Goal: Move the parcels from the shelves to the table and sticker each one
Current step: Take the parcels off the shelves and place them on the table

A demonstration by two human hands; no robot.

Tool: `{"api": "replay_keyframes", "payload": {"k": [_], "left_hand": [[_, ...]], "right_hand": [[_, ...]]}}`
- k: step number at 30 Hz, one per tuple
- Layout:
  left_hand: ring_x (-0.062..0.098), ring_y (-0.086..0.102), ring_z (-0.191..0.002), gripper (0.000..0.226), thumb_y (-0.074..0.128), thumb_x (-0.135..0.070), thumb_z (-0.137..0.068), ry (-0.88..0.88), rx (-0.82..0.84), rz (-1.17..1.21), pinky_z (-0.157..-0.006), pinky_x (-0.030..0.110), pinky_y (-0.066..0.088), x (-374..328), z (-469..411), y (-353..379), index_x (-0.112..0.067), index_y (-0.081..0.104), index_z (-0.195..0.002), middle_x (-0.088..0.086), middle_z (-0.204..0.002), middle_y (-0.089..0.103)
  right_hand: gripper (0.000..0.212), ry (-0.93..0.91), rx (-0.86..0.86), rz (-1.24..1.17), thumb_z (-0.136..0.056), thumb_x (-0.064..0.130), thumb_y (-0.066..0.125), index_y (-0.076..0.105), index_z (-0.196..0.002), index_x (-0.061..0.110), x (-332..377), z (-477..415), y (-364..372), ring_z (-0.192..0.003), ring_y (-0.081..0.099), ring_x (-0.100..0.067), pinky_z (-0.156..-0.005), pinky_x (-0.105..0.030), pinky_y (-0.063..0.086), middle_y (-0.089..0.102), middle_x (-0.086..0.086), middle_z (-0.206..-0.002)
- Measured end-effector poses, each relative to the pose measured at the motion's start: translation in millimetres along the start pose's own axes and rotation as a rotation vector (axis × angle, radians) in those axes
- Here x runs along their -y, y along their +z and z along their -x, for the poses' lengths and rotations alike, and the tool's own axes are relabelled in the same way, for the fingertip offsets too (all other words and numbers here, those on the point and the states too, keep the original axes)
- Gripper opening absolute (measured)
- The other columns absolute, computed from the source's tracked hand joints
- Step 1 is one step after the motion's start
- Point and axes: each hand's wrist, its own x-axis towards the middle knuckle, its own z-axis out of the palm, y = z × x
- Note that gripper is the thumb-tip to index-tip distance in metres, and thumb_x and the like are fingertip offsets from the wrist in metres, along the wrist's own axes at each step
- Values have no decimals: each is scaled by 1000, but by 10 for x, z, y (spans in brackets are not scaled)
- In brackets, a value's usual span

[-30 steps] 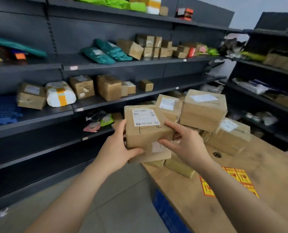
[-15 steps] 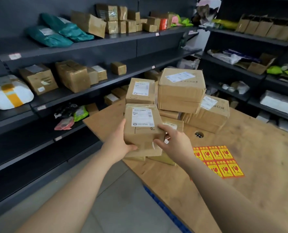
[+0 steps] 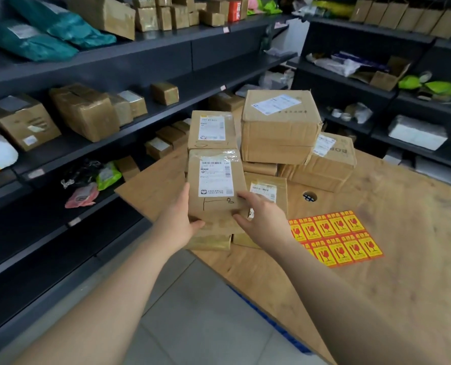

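Note:
I hold a brown cardboard parcel [image 3: 215, 188] with a white shipping label between both hands, above the near left corner of the wooden table [image 3: 393, 259]. My left hand [image 3: 178, 222] grips its lower left edge, thumb on the front face. My right hand [image 3: 261, 219] holds its lower right corner with fingers curled around it. Behind it a stack of parcels [image 3: 279, 127] stands on the table. A sheet of yellow-and-red fragile stickers [image 3: 337, 238] lies on the table to the right of my right hand.
Dark metal shelves [image 3: 92, 151] on the left carry more brown boxes [image 3: 84, 111], teal mailer bags [image 3: 42, 32] and small packets. More shelving [image 3: 393, 93] with bags and boxes stands behind the table. A round cable hole [image 3: 310, 196] pierces the tabletop. Grey tiled floor [image 3: 198, 320] lies below.
I have carried the parcel from the shelf side toward the table; it now sits lower, over the parcels at the table's corner. The view turned right, showing more table and stickers.

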Motion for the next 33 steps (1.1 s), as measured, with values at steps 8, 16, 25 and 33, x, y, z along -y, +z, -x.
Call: {"api": "replay_keyframes", "payload": {"k": [8,16,25,33], "left_hand": [[22,51,-119,61,61,-39,-89,137,-140,-316,-95,37,45,-47,318,-200,-16,38,-141,2,-137,48],[28,62,-99,37,63,-38,-85,29,-336,-548,-83,44,50,85,1070,-656,-9,64,-109,6,-104,66],[22,55,-114,46,53,-45,-92,-374,-599,-596,-98,36,40,677,2338,-1462,-17,55,-129,2,-124,60],[22,54,-116,54,53,-47,-92,-701,-783,-629,-97,34,42,1480,3482,-2370,-17,49,-136,0,-127,59]], "right_hand": [[58,-164,-10,163,-90,46,57,43,-143,26,164,83,-223,-135,38,-23,-111,-35,30,43,1,-148],[56,-494,34,224,-94,42,54,42,-144,20,869,172,-356,-139,36,-20,-114,-32,28,42,0,-149],[54,-925,144,84,-90,35,63,52,-138,13,2392,502,122,-130,47,-23,-111,-30,31,52,-5,-141],[58,-1298,223,-8,-95,41,54,41,-145,18,4238,1038,703,-138,34,-16,-116,-25,18,42,0,-150]]}}
